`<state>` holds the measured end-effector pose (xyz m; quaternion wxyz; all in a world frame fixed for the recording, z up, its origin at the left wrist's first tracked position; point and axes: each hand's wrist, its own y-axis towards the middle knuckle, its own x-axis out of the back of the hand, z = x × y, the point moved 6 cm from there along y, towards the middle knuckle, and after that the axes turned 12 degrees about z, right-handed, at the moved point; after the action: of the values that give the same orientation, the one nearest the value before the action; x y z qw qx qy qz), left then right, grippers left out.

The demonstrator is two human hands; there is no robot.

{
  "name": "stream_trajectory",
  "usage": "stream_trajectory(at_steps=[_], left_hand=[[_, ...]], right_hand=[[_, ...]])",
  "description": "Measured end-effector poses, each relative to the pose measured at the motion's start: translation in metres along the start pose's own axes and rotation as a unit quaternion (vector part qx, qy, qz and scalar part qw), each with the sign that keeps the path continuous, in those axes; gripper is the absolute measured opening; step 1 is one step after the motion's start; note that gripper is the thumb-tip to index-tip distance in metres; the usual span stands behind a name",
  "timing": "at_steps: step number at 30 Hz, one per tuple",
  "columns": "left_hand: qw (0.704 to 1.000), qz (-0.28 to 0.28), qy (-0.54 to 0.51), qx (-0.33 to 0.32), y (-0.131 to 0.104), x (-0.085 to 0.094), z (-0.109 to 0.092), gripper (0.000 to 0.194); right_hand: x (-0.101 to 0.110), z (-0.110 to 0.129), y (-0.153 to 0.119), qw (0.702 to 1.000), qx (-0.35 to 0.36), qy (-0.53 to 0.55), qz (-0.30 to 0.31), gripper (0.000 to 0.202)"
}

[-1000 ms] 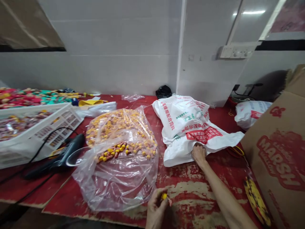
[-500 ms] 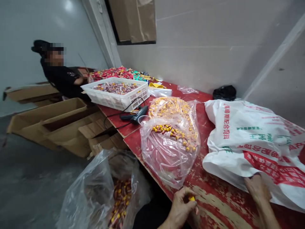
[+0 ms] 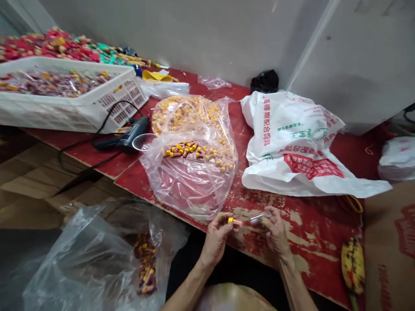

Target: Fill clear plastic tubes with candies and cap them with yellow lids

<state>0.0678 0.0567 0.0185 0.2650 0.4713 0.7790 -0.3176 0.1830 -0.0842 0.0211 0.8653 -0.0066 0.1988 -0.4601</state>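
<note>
My left hand [image 3: 216, 239] pinches a small pink piece with a yellow cap [image 3: 235, 222] just over the table's front edge. Facing it, my right hand [image 3: 277, 233] holds a short clear tube [image 3: 258, 217] between its fingertips, a small gap apart from the pink piece. Beyond my hands lies a clear plastic bag [image 3: 191, 185] with many yellow-capped pieces [image 3: 184, 149] in and on it. A white printed sack [image 3: 292, 142] lies to its right on the red table [image 3: 259, 198].
A white crate [image 3: 94, 108] of wrapped pieces and a dark heat gun [image 3: 134, 131] with a cable are at the left. Below the edge hangs a clear bag [image 3: 87, 255] of pieces. A cardboard box [image 3: 389, 242] stands at the right.
The view has turned right, and the other person is out of sight. My right hand has come away from the white sack towards my left hand and now holds a clear tube.
</note>
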Motion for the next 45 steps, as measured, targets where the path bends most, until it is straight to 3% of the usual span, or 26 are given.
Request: stream_trajectory(at_steps=[8,13,16,20,23,25,29,36,40,45], left_hand=[[1.000,-0.014,-0.006,-0.010,-0.003,-0.003,0.000,0.032],[0.999,-0.039,-0.018,-0.021,-0.004,-0.002,0.000,0.034],[0.998,-0.059,-0.020,-0.022,-0.004,0.000,-0.001,0.038],[0.997,-0.073,-0.008,-0.028,-0.006,0.003,0.000,0.038],[0.997,-0.073,0.005,-0.031,-0.007,0.003,0.004,0.036],[0.997,-0.072,0.013,-0.030,-0.008,0.002,0.007,0.035],[0.997,-0.076,0.001,-0.013,-0.008,0.001,0.009,0.035],[0.994,-0.086,-0.063,0.032,-0.010,-0.002,0.011,0.038],[0.993,-0.090,-0.075,0.035,-0.011,0.001,0.008,0.034],[0.994,-0.090,-0.061,0.017,-0.011,0.011,-0.003,0.032]], right_hand=[[-0.020,-0.003,-0.014,0.997,0.009,-0.037,0.070,0.044],[-0.013,0.005,-0.020,0.993,0.045,-0.098,0.046,0.042],[-0.011,0.007,-0.022,0.983,0.027,-0.174,0.058,0.045],[-0.020,0.007,-0.028,0.915,-0.016,-0.385,0.118,0.048],[-0.032,0.011,-0.033,0.858,0.011,-0.484,0.171,0.024],[-0.037,0.016,-0.035,0.844,0.054,-0.501,0.186,0.017],[-0.034,0.021,-0.036,0.856,0.104,-0.473,0.181,0.026],[-0.025,0.015,-0.034,0.885,0.081,-0.433,0.148,0.021],[-0.017,0.008,-0.029,0.912,0.040,-0.397,0.091,0.023],[0.015,0.001,-0.025,0.925,0.015,-0.381,-0.009,0.028]])
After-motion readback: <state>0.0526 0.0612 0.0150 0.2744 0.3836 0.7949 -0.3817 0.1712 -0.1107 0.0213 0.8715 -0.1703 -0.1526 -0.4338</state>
